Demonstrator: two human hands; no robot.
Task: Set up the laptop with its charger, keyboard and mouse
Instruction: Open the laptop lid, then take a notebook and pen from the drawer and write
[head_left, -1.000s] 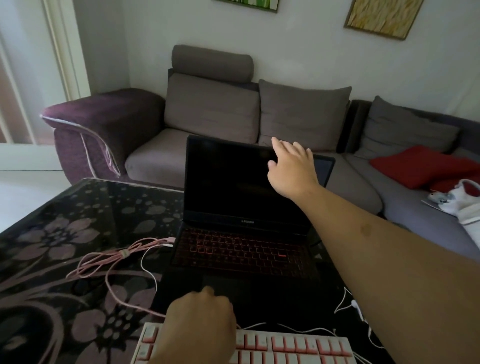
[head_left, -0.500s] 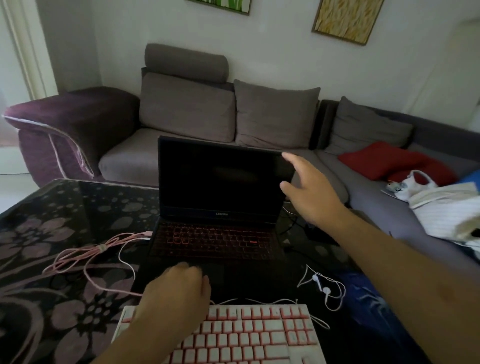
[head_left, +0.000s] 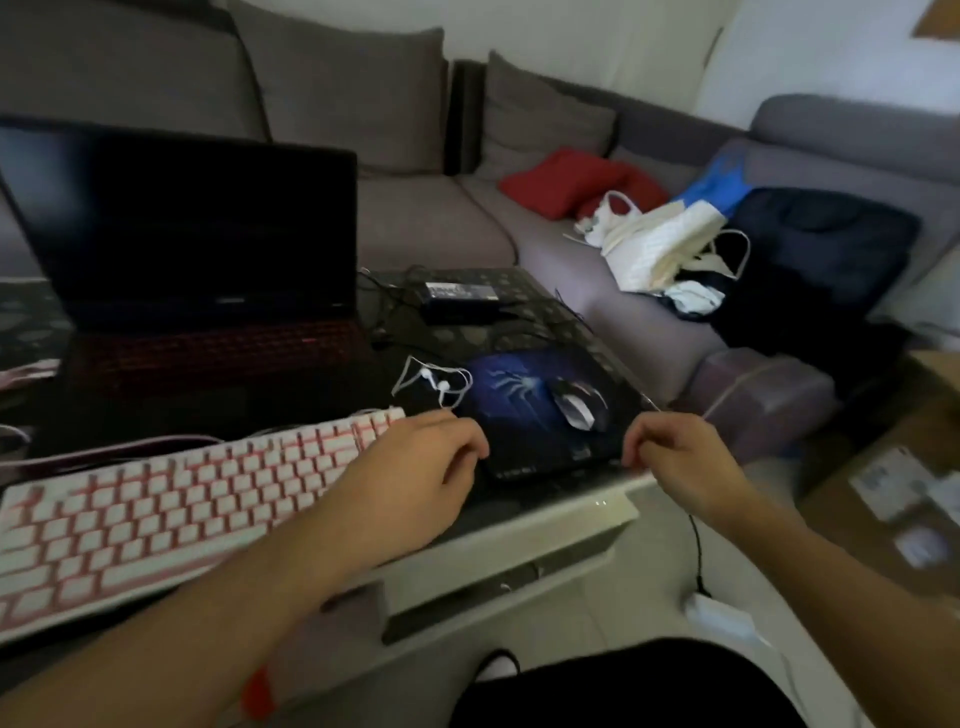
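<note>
Black wired mouse (head_left: 576, 408), centre frame, on blue spider-print mouse pad (head_left: 524, 415); left hand (head_left: 415, 467) and right hand (head_left: 675, 462) below it, fingers loosely curled, holding nothing.

White earphones (head_left: 435, 383) on table (head_left: 582, 512), toward right edge, touching left edge of spider-print mouse pad (head_left: 511, 415). Grey sofa (head_left: 431, 218) behind — red cushion (head_left: 561, 179), white bags (head_left: 660, 244), dark bag (head_left: 810, 260).

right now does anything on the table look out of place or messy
Mostly tidy. White earbuds lie in a loose tangle between the laptop and the mouse pad. The mouse pad sits askew, its near corner at the table edge. Black cables sprawl around the charger brick.
</note>
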